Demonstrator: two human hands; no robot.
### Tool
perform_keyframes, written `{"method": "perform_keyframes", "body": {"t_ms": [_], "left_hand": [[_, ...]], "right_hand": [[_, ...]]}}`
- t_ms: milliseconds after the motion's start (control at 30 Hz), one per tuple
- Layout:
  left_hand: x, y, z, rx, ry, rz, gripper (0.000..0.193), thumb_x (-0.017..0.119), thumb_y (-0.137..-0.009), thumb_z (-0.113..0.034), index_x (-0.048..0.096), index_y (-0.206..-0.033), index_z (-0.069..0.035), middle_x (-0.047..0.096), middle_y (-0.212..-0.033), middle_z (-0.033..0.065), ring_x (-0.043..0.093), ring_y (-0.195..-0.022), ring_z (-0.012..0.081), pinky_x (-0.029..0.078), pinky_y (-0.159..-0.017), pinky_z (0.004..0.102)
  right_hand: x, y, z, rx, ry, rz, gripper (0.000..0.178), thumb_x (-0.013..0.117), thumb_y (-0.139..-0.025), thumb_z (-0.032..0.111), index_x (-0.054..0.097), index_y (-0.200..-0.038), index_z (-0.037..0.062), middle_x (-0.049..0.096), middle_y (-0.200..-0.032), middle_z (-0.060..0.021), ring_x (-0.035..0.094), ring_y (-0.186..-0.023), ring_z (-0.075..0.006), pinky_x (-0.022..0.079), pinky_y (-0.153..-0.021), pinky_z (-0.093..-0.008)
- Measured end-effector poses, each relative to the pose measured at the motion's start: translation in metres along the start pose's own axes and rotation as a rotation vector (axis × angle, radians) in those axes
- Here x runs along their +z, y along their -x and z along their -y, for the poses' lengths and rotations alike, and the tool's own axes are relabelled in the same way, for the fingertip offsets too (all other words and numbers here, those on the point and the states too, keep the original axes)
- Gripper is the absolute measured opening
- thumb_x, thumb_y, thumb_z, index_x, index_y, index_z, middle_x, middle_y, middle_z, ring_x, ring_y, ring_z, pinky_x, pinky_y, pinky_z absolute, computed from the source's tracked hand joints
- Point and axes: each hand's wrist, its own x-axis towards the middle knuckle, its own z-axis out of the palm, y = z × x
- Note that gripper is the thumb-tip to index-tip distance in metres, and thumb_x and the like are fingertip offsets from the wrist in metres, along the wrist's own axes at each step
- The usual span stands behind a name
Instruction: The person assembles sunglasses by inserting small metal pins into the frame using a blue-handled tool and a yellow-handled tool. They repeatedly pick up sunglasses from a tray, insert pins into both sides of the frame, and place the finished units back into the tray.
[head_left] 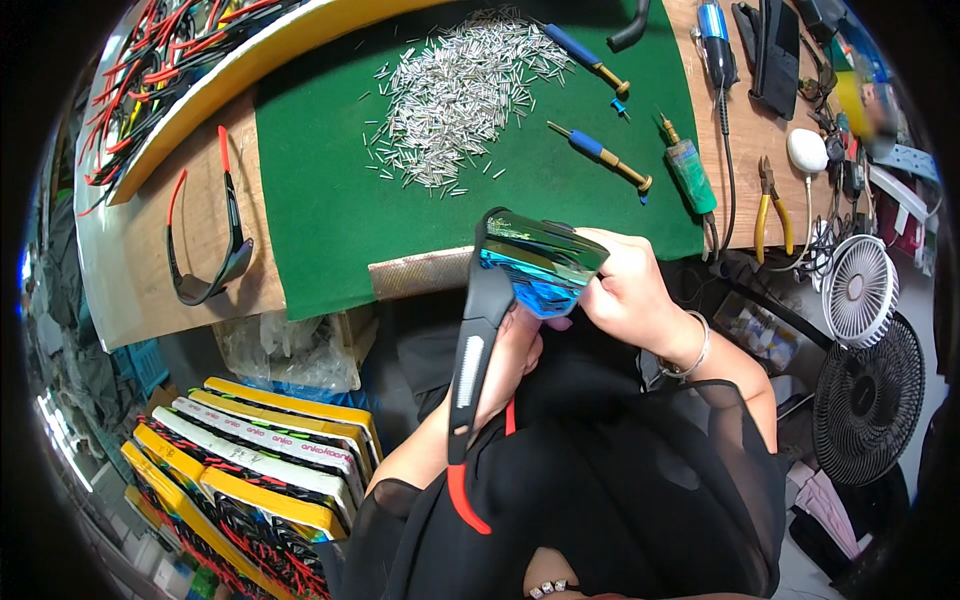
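Observation:
In front of my body I hold a pair of sunglasses (540, 265) with mirrored blue-green lenses and a black frame. One black temple arm with a red tip hangs down toward my lap. My left hand (513, 365) is closed on them from below, behind that temple arm. At the lens's other end, my right hand (632, 292) is closed, its fingertips partly hidden by the lens. A textured metallic strip (420, 273) lies at the mat's near edge, just left of the glasses. Another pair of sunglasses (237, 258) with red tips rests on the wooden table to the left.
The green mat (330, 220) bears a heap of small metal pins (455, 105) and two blue-handled screwdrivers (600, 157). Right of them are a green-handled tool (688, 172), yellow-handled pliers (770, 210) and fans (860, 290). Yellow-edged boxes of eyewear (270, 500) stand lower left.

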Motion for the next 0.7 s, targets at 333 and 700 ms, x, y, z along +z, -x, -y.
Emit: {"method": "perform_keyframes", "body": {"t_ms": [333,700], "left_hand": [[-0.007,-0.005,0.005,0.044,0.005,-0.017,0.026,0.038,-0.095,-0.027,0.047,-0.084,-0.005,0.052,-0.064,0.0010,0.035,-0.043,0.0019,0.027,-0.039,0.0156],[-0.018,-0.006,0.006,0.037,0.135,0.006,0.023,0.041,-0.094,-0.026,0.046,-0.092,-0.004,0.053,-0.064,0.0020,0.033,-0.041,0.0021,0.026,-0.036,0.0152]], "right_hand": [[0.005,-0.010,0.012,-0.007,0.097,0.137,0.009,0.054,-0.079,0.007,0.058,-0.085,0.0013,0.058,-0.071,-0.0112,0.059,-0.061,-0.0261,0.049,-0.055,-0.0331],[-0.017,-0.017,0.007,0.000,0.109,0.324,0.030,0.060,-0.079,0.013,0.056,-0.107,0.0030,0.059,-0.081,-0.0090,0.055,-0.063,-0.0182,0.046,-0.058,-0.0282]]}}
